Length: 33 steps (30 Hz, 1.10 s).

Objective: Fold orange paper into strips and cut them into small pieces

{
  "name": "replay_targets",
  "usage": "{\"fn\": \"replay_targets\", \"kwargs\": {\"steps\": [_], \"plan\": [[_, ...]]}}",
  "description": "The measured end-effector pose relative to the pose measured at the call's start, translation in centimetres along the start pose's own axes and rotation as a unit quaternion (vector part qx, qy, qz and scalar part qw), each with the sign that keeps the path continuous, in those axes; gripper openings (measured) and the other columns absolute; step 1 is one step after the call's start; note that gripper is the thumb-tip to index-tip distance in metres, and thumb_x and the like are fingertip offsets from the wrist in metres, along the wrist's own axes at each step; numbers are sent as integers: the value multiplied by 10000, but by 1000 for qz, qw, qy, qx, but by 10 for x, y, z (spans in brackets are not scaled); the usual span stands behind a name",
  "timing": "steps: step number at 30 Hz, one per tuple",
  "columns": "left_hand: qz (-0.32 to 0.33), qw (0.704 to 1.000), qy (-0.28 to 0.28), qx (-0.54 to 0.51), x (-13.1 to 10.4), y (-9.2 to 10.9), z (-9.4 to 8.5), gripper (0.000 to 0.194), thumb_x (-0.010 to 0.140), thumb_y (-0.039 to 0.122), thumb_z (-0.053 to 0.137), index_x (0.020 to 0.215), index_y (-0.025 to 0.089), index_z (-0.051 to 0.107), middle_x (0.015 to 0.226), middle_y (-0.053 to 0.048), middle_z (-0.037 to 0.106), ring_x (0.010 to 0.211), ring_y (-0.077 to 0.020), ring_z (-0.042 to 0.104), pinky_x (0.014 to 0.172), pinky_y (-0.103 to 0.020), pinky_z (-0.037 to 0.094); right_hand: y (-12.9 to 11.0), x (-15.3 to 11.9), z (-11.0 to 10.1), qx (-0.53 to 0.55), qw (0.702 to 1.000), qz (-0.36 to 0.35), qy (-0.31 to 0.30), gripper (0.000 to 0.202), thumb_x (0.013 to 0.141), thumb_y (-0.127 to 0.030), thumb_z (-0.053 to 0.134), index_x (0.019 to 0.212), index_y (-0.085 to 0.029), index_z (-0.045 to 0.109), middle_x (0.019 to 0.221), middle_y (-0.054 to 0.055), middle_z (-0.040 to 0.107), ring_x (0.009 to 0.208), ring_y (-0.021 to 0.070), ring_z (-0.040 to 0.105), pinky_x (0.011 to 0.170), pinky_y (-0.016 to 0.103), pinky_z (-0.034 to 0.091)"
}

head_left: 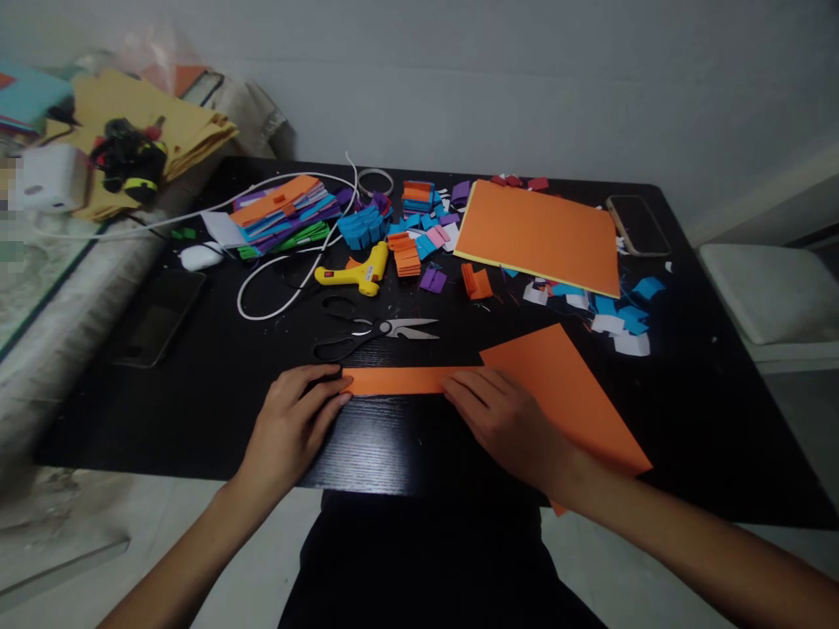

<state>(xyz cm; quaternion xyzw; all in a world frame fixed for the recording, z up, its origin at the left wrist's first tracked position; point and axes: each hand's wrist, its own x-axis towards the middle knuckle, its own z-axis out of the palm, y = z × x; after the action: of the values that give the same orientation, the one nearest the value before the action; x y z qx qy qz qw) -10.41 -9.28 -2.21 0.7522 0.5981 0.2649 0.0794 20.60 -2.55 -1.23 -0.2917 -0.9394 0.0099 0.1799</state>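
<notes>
The orange strip (397,381) lies flat on the dark counter (197,411), directly between the two hands, its long axis running left to right, close to parallel with the near edge. Neither side is nearer to it: the left grip (288,418) is at its left end and the right grip (502,412) covers its right end, so the bare middle stretches from one set of fingertips to the other. The left grip is closed over its end, fingers toward the far edge and thumb toward the near one. The right fingers bear down on the other end, but the thumb is hidden, so I cannot tell whether that grip pinches the paper or only presses it. On the right, a larger orange sheet (564,384) lies at a slant, running partly beneath the right hand and forearm, with a near corner jutting past the counter's edge; the right grip is clearly the closer one to it. Just beyond the strip, the scissors (385,328) rest with blades parted and pointing right, their handles toward the left grip. Farther off is the yellow glue gun (360,273), out of contact with either hand.
</notes>
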Motion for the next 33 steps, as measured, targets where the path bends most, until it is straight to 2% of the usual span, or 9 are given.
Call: {"fn": "replay_targets", "kwargs": {"steps": [6, 10, 12, 15, 20, 22, 26, 30, 33], "plan": [[29, 998, -11, -54, 7, 3, -2, 244, 992, 292, 713, 1225, 220, 707, 1215, -91, 763, 1140, -262, 704, 1010, -448, 563, 5, 6, -1, 10, 999, -30, 22, 323, 1022, -13, 444, 1148, -25, 741, 1031, 171, 795, 896, 265, 725, 775, 393, 616], [-58, 984, 6, -171, 15, 10, -6, 70, 986, 276, 713, 1016, 219, 741, 1027, -42, 793, 993, -211, 739, 917, -370, 595, 1, 6, -8, 152, 986, 54, 37, 264, 1063, -95, 480, 1125, -73, 736, 1017, 137, 787, 906, 222, 740, 815, 349, 618], [-134, 963, 18, -232, 20, 15, -9, 93, 959, 305, 738, 952, 212, 750, 933, -19, 793, 874, -187, 748, 806, -315, 607, -1, 7, -15, 264, 955, 134, 8, 221, 1059, -136, 526, 1123, -125, 738, 1018, 91, 785, 908, 184, 749, 813, 302, 613], [-209, 929, 33, -304, 29, 25, -11, 127, 900, 336, 790, 896, 210, 775, 825, 5, 786, 731, -156, 732, 674, -256, 587, -4, 10, -27, 373, 897, 223, -85, 188, 1026, -185, 588, 1057, -219, 770, 962, 18, 798, 819, 152, 746, 698, 258, 580], [-223, 901, 5, -373, 44, 47, -6, 95, 829, 307, 861, 881, 236, 825, 838, 8, 814, 763, -151, 758, 727, -231, 605, -8, 27, -41, 461, 822, 281, -178, 227, 1026, -383, 651, 1170, -261, 776, 1027, 22, 817, 872, 174, 751, 739, 286, 557], [-210, 900, -8, -381, 48, 54, -4, 102, 823, 305, 872, 902, 251, 835, 849, 12, 821, 782, -146, 763, 755, -222, 602, -12, 34, -44, 477, 816, 279, -171, 253, 1030, -436, 647, 1154, -265, 787, 975, 17, 816, 834, 176, 739, 718, 294, 537], [-210, 887, 1, -412, 52, 63, 0, 134, 834, 292, 870, 955, 260, 822, 850, 24, 816, 773, -125, 757, 736, -191, 584, -21, 43, -46, 502, 807, 277, -143, 260, 1066, -413, 594, 1044, -257, 800, 950, -3, 812, 871, 167, 740, 771, 299, 529], [-238, 853, 3, -465, 55, 67, 3, 112, 864, 316, 840, 870, 216, 790, 745, 17, 786, 660, -114, 723, 642, -184, 565, -26, 38, -42, 514, 798, 294, -116, 269, 1057, -439, 608, 1056, -252, 802, 963, 3, 810, 880, 173, 741, 753, 298, 537], [-230, 855, -14, -464, 63, 69, 0, 136, 847, 313, 850, 816, 195, 790, 700, 6, 772, 614, -118, 700, 603, -193, 553, -23, 34, -38, 521, 795, 296, -96, 254, 1039, -437, 637, 1084, -250, 803, 979, 18, 815, 875, 180, 747, 743, 298, 553]]}}
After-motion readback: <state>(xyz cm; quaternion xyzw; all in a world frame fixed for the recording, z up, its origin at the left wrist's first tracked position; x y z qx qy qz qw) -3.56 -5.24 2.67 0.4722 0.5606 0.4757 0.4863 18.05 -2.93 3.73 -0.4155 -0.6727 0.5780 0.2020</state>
